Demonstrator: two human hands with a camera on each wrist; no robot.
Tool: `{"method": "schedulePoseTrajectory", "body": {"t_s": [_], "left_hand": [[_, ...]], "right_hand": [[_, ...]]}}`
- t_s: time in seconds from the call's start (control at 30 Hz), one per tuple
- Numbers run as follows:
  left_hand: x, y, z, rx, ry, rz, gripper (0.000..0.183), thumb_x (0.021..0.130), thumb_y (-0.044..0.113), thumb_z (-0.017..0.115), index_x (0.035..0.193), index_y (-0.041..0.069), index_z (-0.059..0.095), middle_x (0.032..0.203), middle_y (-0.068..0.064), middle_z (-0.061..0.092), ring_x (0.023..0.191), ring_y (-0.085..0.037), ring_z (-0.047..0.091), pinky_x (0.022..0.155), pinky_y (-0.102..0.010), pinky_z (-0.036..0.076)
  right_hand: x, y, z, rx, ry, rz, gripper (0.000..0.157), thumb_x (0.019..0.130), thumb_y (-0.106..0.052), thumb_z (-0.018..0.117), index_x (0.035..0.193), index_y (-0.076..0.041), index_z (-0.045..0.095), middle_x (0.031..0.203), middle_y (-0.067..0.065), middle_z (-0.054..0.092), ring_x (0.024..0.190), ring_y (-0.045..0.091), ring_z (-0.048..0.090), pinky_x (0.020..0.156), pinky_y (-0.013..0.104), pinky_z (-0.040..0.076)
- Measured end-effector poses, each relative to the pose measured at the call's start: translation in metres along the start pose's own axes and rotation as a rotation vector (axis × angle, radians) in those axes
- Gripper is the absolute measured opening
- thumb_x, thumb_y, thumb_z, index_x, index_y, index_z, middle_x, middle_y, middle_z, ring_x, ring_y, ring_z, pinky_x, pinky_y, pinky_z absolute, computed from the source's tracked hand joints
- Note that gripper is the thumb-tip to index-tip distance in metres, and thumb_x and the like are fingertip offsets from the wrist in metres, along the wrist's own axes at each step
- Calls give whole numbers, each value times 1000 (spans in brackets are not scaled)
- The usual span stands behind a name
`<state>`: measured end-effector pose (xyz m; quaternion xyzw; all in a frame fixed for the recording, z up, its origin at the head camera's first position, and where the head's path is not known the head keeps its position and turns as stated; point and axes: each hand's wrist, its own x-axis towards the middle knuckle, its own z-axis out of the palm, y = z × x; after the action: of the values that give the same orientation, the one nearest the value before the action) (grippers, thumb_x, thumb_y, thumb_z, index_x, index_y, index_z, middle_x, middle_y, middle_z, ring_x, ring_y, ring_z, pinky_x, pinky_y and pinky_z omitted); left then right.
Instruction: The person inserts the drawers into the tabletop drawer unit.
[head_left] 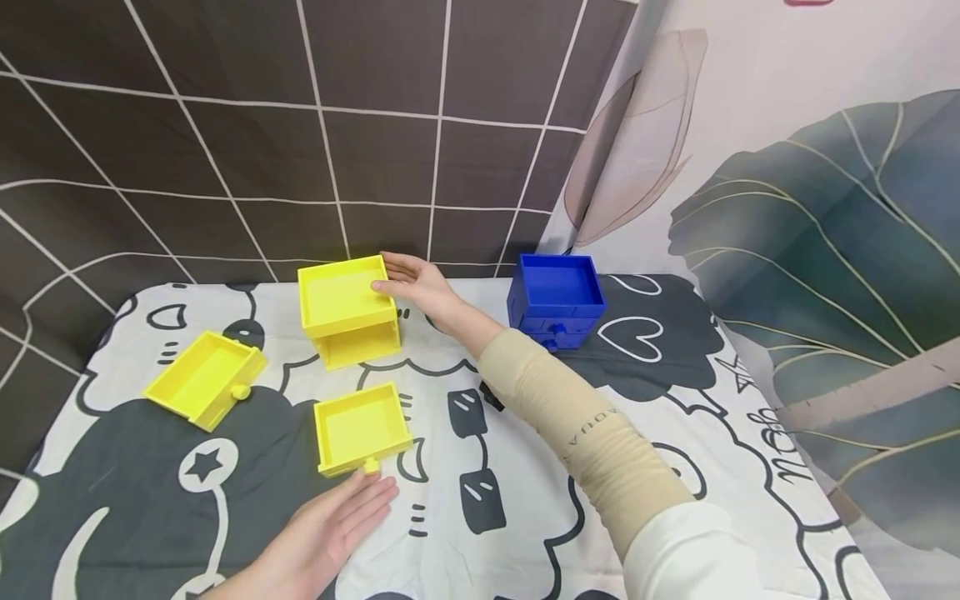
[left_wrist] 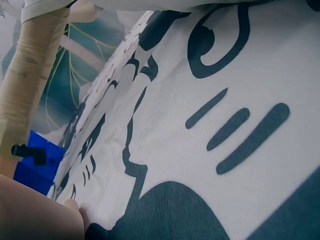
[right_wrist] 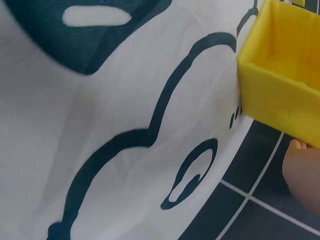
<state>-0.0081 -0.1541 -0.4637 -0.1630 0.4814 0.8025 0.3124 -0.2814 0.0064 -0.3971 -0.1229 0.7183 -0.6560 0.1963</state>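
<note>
Gripping yellow cabinet with right hand, holding nothing with flat left hand beside nearer drawer. Beware possible tipping caused by one-sided pressure at cabinet's edge.

From above the near side, the head camera looks forward and down, far enough back to take in the black-and-white cartoon-printed cloth and the dark, white-gridded backdrop. The left wrist camera, tilted close over the cloth, looks across it and shares with the head view the blue plastic drawer box and beige sleeve; the right wrist camera, also close and tilted, shares the backdrop and yellow plastic open-fronted cabinet, cropped by its right edge.
</note>
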Motion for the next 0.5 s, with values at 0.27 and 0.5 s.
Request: {"method": "schedulePoseTrajectory", "body": {"t_s": [0.27,0.5], "left_hand": [[7,0,11,-91,62,31,51,115,28,48,152,-2,30,142,-8,66,118,-7,71,114,-26,55],[10,4,19,-126,150,40,42,115,25,49,146,-2,40,126,-5,73,110,-8,74,109,-27,59]], "right_hand": [[0,0,5,-7,29,-1,64,99,-9,75,157,-5,48,159,14,54,149,28,52,125,34,46],[-4,3,6,-13,88,-9,62,97,-11,76,153,-4,52,154,15,59,144,29,56,122,32,49]]}}
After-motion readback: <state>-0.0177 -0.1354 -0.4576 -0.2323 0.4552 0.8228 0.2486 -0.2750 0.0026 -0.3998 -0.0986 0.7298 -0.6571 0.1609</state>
